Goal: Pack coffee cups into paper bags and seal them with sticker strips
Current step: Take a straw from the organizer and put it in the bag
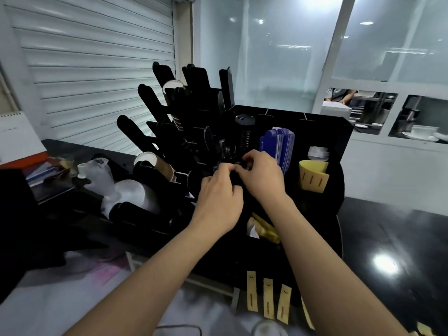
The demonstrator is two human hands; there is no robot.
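Observation:
Both my hands reach into a black organiser rack [322,132] on the counter. My left hand [218,197] and my right hand [259,175] meet at a small black item [226,154] in the rack's middle, fingertips pinched together on it; what it is I cannot tell. Stacks of brown paper cups [157,166] lie in the slanted slots at left, another stack [174,93] higher up. Several yellow sticker strips [268,297] hang along the rack's front edge. A yellow roll of stickers [312,175] stands in the right compartment.
Blue cards [278,146] and a stack of black lids [244,132] stand in the rack's back compartments. White plastic bags [121,187] lie at the left. Books [36,173] sit far left. The glossy black counter [388,238] extends to the right. A person stands behind the window [344,95].

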